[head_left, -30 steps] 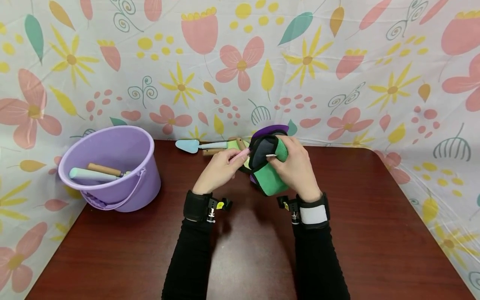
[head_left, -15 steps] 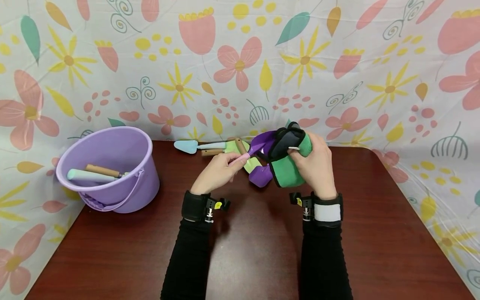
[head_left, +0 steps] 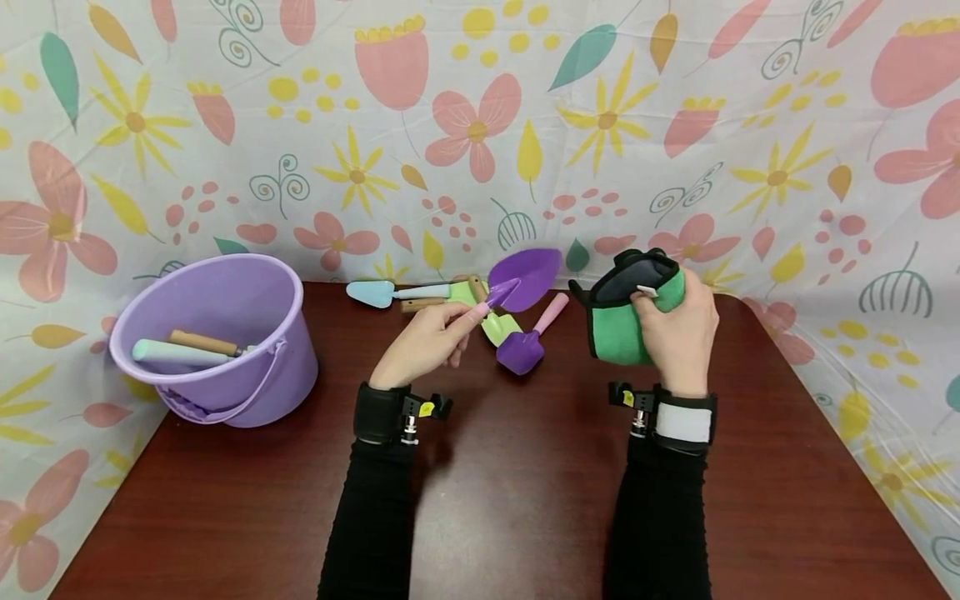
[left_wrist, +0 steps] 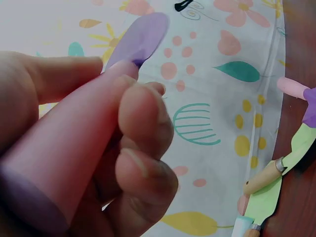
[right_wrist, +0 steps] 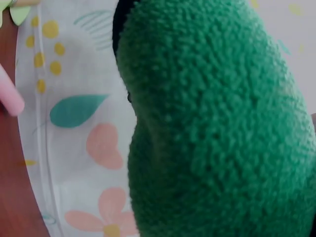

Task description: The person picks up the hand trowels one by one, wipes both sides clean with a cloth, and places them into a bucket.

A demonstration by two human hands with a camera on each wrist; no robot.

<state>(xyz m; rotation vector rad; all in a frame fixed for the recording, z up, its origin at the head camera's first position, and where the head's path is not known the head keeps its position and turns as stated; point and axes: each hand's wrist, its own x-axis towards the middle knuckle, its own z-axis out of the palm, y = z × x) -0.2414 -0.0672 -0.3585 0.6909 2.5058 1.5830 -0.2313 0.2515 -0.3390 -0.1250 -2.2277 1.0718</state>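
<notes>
My left hand (head_left: 423, 346) pinches the pink handle of a small garden trowel (head_left: 534, 273), whose purple blade points up and to the right. The left wrist view shows fingers and thumb around that tapered handle (left_wrist: 74, 140). My right hand (head_left: 678, 337) grips a green fuzzy pouch (head_left: 618, 335) with black trim by its right side. Its dark grey mouth gapes upward, and a small white tag sticks out by the thumb. Green fabric (right_wrist: 212, 123) fills much of the right wrist view. Between the hands, a purple shovel (head_left: 520, 353) with a pink handle lies on the table.
A lilac bucket (head_left: 296, 375) stands at the left, with a pale-green handle (head_left: 183, 353) and a wooden handle (head_left: 204, 342) inside. Near the back edge of the brown table (head_left: 510, 500) lie a light-blue trowel (head_left: 372, 292) and light-green tools (head_left: 501, 330). A flowered cloth (head_left: 480, 100) hangs behind.
My right hand has carried the pouch rightward, away from the trowel. The trowel's purple blade, earlier hidden behind or in the pouch, is now fully out, and the shovel beneath shows whole.
</notes>
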